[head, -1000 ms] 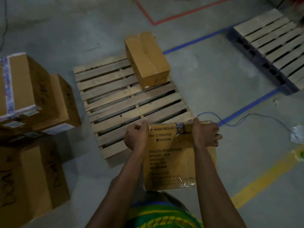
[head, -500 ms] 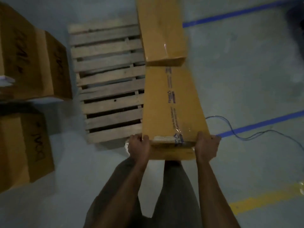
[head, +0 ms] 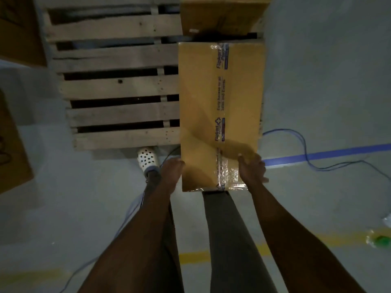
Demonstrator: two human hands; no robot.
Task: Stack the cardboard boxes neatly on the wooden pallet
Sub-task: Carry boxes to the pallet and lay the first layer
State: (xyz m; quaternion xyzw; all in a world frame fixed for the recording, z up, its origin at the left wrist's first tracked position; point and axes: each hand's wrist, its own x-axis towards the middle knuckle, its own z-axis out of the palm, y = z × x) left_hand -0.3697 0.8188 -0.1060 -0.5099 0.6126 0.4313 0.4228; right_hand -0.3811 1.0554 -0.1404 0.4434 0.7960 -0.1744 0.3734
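Two hands on one long box (head: 201, 106).
- Left hand (head: 171, 172): pressed against the box's near-left side. Fingers not visible, so I cannot tell if it grips.
- Right hand (head: 251, 169): clasps the near-right top edge, thumb on the top face.

From the hands, the long box runs away lengthwise over the right side of the single wooden pallet (head: 118, 87). The held end juts past the pallet's near edge.

Boxes on the pallet: two. The second box (head: 220, 13) sits just beyond the long box's far end.

Far left of the left hand: two more cartons, cut off, one far (head: 19, 28), one near (head: 10, 144).

Just left of the left hand: one white perforated shoe (head: 147, 159).

Right of the right hand: one blue cable (head: 302, 144), one blue tape line (head: 338, 152).
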